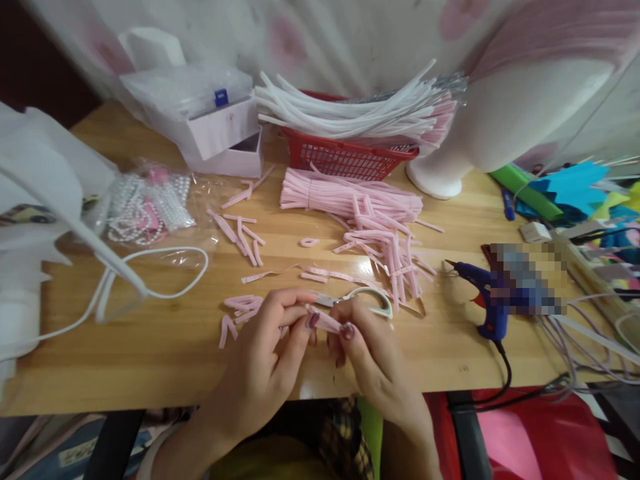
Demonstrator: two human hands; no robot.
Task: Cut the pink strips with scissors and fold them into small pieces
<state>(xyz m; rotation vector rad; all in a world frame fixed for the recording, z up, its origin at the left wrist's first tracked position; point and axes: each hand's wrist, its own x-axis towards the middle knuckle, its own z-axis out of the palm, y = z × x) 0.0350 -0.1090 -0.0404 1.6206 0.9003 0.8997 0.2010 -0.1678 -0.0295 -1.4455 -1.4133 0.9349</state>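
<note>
Probably light, soft and bendable, the pink strip point(327, 322) seems best held near its ends, where left hand point(275, 343) and right hand point(369, 353) pinch it.

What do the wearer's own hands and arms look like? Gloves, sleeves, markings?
Left hand and right hand: no gloves. Thumbnails are glossy, dark purplish, apparently polished. A pale sleeve edge shows on the left forearm near the bottom of the picture; the right forearm is bare as far as it shows. No cables on either.
</note>
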